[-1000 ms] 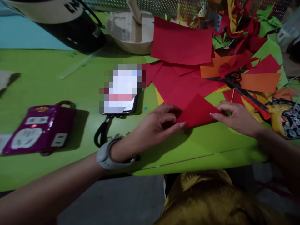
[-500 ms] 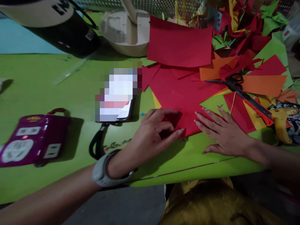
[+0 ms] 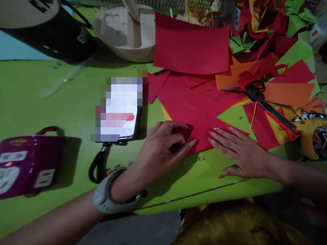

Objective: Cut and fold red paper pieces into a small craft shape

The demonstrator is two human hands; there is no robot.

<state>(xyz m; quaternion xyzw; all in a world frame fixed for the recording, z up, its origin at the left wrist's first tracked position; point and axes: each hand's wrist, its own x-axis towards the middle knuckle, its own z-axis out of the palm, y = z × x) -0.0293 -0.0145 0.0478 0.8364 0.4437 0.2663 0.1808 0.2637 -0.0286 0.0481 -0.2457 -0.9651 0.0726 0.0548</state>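
A folded sheet of red paper [image 3: 201,127] lies at the front edge of the green table, over other red sheets. My left hand [image 3: 166,144] rests on its left side, fingers loosely bent and thumb stretched out apart from them, with no grip on the paper. On the right, my right hand [image 3: 236,149] lies palm down, fingers straight and slightly spread, fingertips touching the red paper. Its thumb rests on the green tabletop [image 3: 204,177]. Part of the red paper is hidden under both hands.
A phone [image 3: 120,109] with a strap lies left of my hands, and a purple socket box [image 3: 28,163] farther left. Behind stand a dark tumbler [image 3: 68,37] and a pale bowl [image 3: 122,47]. Scissors [image 3: 251,90], a cutter [image 3: 278,117], a yellow glue gun [image 3: 310,132] and paper scraps lie right.
The view has shifted slightly, so the phone and the purple box appear farther left and lower. Both hands keep nearly the same pose on the red paper.
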